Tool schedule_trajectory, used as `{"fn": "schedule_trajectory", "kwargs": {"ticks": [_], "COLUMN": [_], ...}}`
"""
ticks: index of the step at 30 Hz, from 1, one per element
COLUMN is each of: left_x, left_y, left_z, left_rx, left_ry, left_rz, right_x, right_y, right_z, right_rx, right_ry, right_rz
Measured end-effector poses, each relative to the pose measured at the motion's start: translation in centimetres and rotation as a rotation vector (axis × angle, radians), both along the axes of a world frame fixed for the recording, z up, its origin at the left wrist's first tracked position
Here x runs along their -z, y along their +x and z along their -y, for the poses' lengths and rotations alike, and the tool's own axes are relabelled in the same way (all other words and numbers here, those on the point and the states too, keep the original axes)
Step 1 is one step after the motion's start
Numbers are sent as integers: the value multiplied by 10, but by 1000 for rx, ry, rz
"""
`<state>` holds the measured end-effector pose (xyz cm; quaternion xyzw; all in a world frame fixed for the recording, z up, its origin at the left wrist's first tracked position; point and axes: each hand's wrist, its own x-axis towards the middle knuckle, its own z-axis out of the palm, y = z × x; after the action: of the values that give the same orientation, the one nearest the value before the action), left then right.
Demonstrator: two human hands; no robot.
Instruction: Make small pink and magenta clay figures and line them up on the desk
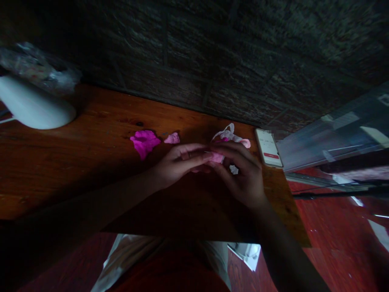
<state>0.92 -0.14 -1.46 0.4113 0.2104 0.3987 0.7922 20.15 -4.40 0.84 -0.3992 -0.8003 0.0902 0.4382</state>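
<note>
Over the wooden table, my left hand and my right hand meet, fingertips pinched on a small pink crumpled piece that looks like paper. Part of it is hidden by the fingers. To the left of my left hand lie a bright magenta crumpled piece and a smaller light pink one. Just behind my right hand sits a curled white strip, with a pale pink scrap at its right. A little white scrap shows between the right thumb and fingers.
A phone with a lit screen lies near the right end of the table. At the left stand a white tapered object and a clear plastic bag. A dark stone wall rises behind.
</note>
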Motion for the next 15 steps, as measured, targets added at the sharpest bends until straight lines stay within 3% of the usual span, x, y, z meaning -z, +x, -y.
{"fn": "schedule_trajectory", "kwargs": {"ticks": [4, 10, 15], "left_x": [1, 5, 2], "left_y": [-1, 3, 5], "left_z": [0, 4, 6], "left_rx": [-43, 77, 118], "left_ry": [39, -93, -110], "left_rz": [-15, 107, 134], "right_x": [-2, -2, -2], "right_y": [0, -2, -4], "right_z": [1, 3, 2], "right_rx": [1, -41, -77], "right_ry": [-3, -42, -43], "right_rz": [-43, -95, -86]}}
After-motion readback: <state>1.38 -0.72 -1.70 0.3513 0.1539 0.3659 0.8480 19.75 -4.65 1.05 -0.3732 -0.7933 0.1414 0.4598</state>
